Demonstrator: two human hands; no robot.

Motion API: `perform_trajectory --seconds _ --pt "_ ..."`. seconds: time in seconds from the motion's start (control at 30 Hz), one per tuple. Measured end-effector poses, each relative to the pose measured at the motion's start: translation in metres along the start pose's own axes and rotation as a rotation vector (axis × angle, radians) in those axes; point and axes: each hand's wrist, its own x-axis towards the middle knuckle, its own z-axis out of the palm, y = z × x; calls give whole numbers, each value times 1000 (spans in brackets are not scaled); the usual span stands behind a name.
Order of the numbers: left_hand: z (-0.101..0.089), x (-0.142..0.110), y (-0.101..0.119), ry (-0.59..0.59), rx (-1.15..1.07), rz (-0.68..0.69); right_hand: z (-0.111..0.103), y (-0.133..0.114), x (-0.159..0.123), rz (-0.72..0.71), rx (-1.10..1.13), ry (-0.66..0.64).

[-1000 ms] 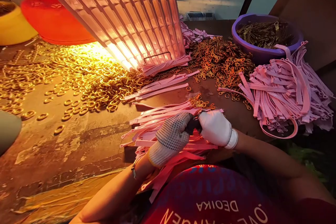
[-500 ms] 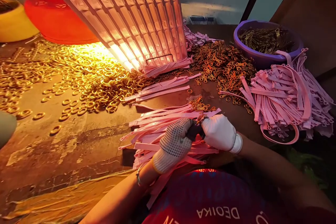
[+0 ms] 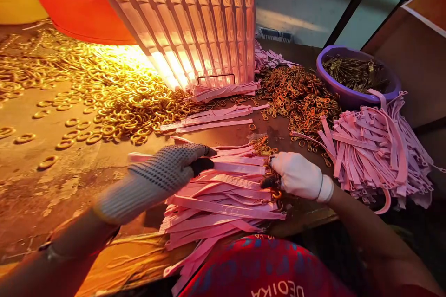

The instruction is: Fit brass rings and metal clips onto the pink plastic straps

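Note:
My left hand (image 3: 163, 174), in a grey dotted glove with dark fingertips, is closed around a pink strap (image 3: 240, 167). One end of a strap sticks out to the left behind that hand. My right hand (image 3: 299, 174), in a white glove with dark fingertips, pinches a small brass-coloured metal piece, mostly hidden by the fingers. Beneath and between the hands lies a layered heap of pink straps (image 3: 223, 206). A few brass-coloured fittings (image 3: 263, 145) rest at its upper right, and more hang by the right fingertips.
Loose brass rings (image 3: 128, 106) spread over the left of the table. Behind them stand a lit ribbed panel (image 3: 195, 23) and a red basin (image 3: 76, 9). To the right are a pile of metal links (image 3: 296, 97), a purple basin (image 3: 358, 97) and another strap pile (image 3: 372, 148).
My hands were together over the strap heap; my left hand has moved away to the left along a strap. The right hand has shifted slightly right. The camera view has tilted a little.

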Motion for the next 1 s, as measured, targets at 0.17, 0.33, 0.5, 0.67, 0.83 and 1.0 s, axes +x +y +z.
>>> perform_trajectory --seconds 0.17,0.33,0.5,0.67,0.83,1.0 --pt "35 2 10 43 -897 -428 7 67 70 344 178 46" --pt "53 24 36 -72 -1534 -726 34 103 162 670 13 50" --pt "58 26 33 -162 -1658 -681 54 105 191 763 -17 60" --pt "67 21 23 -182 -1585 -588 55 101 188 777 -5 20" --pt "74 11 28 -21 -1242 -393 58 100 182 763 45 32" --pt "75 5 39 104 -946 -411 57 104 162 721 184 111"
